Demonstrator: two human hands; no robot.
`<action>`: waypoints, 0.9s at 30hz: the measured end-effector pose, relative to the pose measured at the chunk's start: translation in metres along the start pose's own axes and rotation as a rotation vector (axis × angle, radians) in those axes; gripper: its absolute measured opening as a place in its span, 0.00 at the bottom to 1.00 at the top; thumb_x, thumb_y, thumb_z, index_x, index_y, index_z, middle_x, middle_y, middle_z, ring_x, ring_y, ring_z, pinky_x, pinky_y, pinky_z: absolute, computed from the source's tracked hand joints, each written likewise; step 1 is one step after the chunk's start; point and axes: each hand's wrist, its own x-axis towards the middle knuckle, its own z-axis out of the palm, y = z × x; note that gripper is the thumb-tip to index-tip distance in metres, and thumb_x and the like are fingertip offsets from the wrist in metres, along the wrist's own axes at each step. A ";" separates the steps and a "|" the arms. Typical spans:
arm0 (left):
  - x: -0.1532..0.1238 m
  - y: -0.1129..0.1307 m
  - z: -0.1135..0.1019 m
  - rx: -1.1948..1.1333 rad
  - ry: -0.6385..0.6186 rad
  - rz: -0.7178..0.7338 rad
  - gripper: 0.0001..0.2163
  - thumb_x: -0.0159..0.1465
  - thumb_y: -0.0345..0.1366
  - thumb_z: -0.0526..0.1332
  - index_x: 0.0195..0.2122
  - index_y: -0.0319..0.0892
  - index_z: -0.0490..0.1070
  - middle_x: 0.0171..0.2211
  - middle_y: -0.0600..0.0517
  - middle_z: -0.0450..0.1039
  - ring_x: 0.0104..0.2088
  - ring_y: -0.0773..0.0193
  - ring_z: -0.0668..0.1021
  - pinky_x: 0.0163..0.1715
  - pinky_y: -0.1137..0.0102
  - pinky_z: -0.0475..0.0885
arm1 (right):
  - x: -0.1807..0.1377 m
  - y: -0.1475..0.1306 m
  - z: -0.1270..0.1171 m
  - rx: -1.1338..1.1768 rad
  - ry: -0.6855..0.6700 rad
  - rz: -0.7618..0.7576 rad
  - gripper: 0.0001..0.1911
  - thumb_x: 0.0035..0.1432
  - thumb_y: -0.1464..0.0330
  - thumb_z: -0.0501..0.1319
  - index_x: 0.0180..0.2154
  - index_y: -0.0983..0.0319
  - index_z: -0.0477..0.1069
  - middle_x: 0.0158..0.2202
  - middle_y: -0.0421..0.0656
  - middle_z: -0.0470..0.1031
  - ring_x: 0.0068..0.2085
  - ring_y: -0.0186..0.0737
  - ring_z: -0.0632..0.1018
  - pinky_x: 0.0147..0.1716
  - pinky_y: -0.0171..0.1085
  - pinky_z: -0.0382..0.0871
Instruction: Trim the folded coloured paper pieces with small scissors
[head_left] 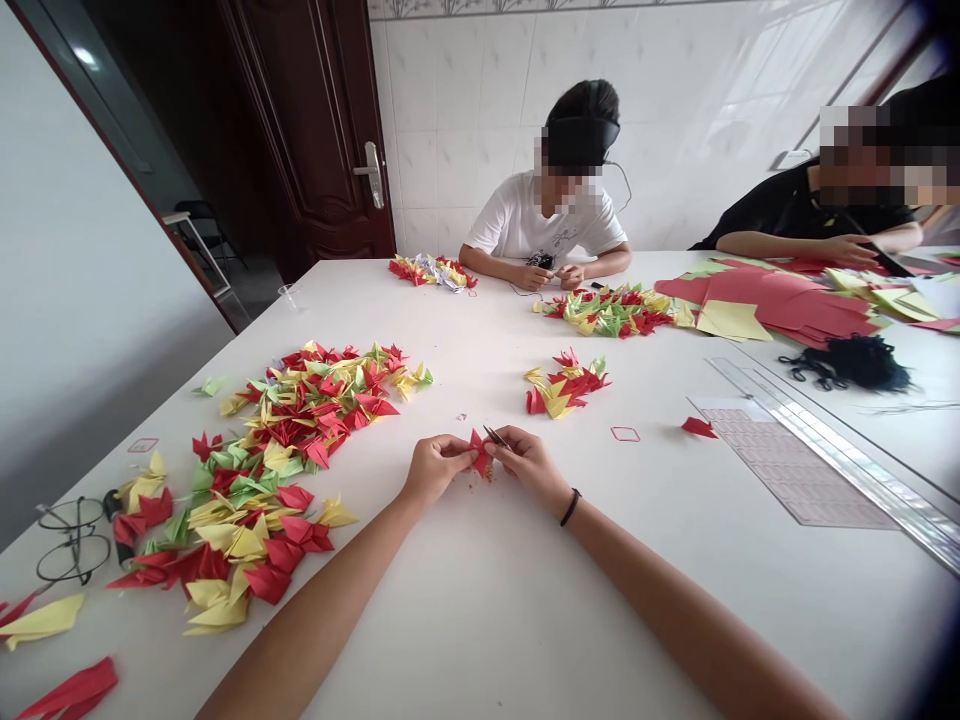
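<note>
Between the fingertips of my left hand point(437, 466) is a small red folded paper crane point(478, 453), pinched at its left side. My right hand point(527, 463) has closed fingers around dark, slim tweezers point(495, 437), whose tips point up and left beside the crane. The right fingertips also meet the crane's right edge. Tiny orange bits point(489, 474) lie on the table just under the hands. Left of my hands spreads a large heap of red, yellow and green paper cranes point(300, 420).
Eyeglasses point(75, 540) lie at the left. A smaller crane pile point(568, 385) sits ahead. Rightward are a clear ruler point(832, 440), a printed sheet point(787, 465), black cords point(855, 362) and coloured paper point(780, 300). Two people point(551, 215) work across the white table point(480, 620).
</note>
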 end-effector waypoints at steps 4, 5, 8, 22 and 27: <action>0.000 0.001 0.000 0.007 0.062 0.004 0.11 0.44 0.40 0.65 0.24 0.38 0.72 0.21 0.51 0.73 0.25 0.64 0.74 0.28 0.69 0.70 | 0.000 0.001 -0.003 0.031 -0.004 -0.040 0.16 0.51 0.55 0.55 0.35 0.61 0.62 0.21 0.35 0.64 0.17 0.26 0.58 0.16 0.30 0.52; 0.000 0.001 0.001 0.019 0.080 0.008 0.11 0.44 0.41 0.65 0.23 0.38 0.72 0.21 0.52 0.73 0.25 0.64 0.74 0.28 0.69 0.70 | 0.000 0.001 -0.003 0.008 -0.004 -0.051 0.15 0.52 0.56 0.54 0.34 0.61 0.62 0.21 0.35 0.63 0.18 0.27 0.59 0.17 0.30 0.53; -0.001 0.000 0.001 0.062 0.108 0.018 0.10 0.44 0.41 0.65 0.23 0.38 0.72 0.21 0.52 0.72 0.24 0.65 0.74 0.27 0.70 0.69 | -0.002 0.001 -0.002 -0.113 -0.032 -0.073 0.12 0.53 0.59 0.55 0.31 0.62 0.63 0.24 0.37 0.66 0.20 0.28 0.63 0.19 0.30 0.57; 0.003 -0.008 -0.003 0.044 0.054 0.027 0.10 0.45 0.39 0.65 0.24 0.38 0.72 0.22 0.52 0.73 0.26 0.65 0.74 0.28 0.71 0.68 | -0.001 0.004 -0.010 -0.653 0.075 -0.231 0.09 0.48 0.61 0.60 0.26 0.61 0.68 0.26 0.42 0.73 0.23 0.33 0.68 0.25 0.33 0.60; 0.004 -0.009 -0.004 0.023 0.039 0.022 0.11 0.45 0.40 0.65 0.25 0.38 0.73 0.23 0.51 0.73 0.27 0.64 0.74 0.29 0.70 0.68 | 0.000 0.004 -0.011 -0.679 0.070 -0.262 0.09 0.48 0.63 0.60 0.25 0.62 0.68 0.26 0.41 0.73 0.23 0.32 0.68 0.24 0.32 0.61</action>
